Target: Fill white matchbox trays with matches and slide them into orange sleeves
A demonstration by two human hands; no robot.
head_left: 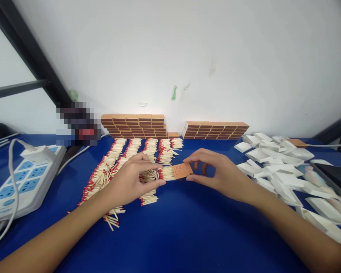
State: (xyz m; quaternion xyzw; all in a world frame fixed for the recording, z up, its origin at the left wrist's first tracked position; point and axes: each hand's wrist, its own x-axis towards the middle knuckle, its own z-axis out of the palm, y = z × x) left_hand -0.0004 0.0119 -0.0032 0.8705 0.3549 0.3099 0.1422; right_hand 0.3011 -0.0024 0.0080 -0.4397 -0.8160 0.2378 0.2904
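Note:
Between my two hands is a matchbox, its white inner tray full of red-tipped matches [167, 173] and partly slid into the orange-brown sleeve [183, 171]. My left hand [132, 178] pinches the tray's left end between thumb and fingers. At the other end, my right hand [213, 170] grips the sleeve's right edge with thumb and fingertips. Just behind and left of my left hand, loose matches [102, 178] lie in several rows on the blue table [182, 235].
Stacked matchboxes stand against the wall in a left stack [133, 127] and a right stack [216, 131], with a single matchbox [173, 135] between. White folded paper trays [272, 163] are heaped at right, beside a phone [333, 182]. A power strip [25, 178] with cables lies left.

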